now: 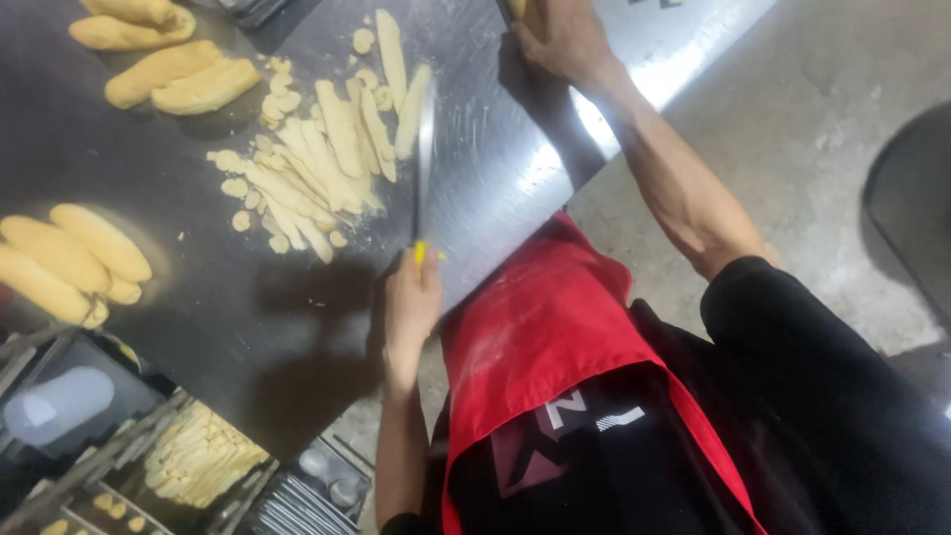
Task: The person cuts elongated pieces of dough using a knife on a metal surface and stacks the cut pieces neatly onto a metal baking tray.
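Red apron [555, 337] over dark clothing fills the near foreground, below the edge of the steel table [228, 317]. We see our left hand [411, 302] closed around the yellow handle of a long knife [424, 163]; the blade runs away from us across the tabletop and its far part lies among the cut dough strips [317, 168], touching the nearest of them. These pale strips lie in a loose heap with small round offcuts scattered about them. Our right hand [560, 40] reaches to the far edge of the table and rests on a piece of dough [525, 15] that is mostly out of view; we cannot tell whether the fingers grip it or merely press on it. Uncut dough logs [69, 263] lie in a group at the left edge, well apart from the knife, and more dough logs [163, 74] lie at the far left. Below the table, a tray of strips [203, 456] sits on a rack.
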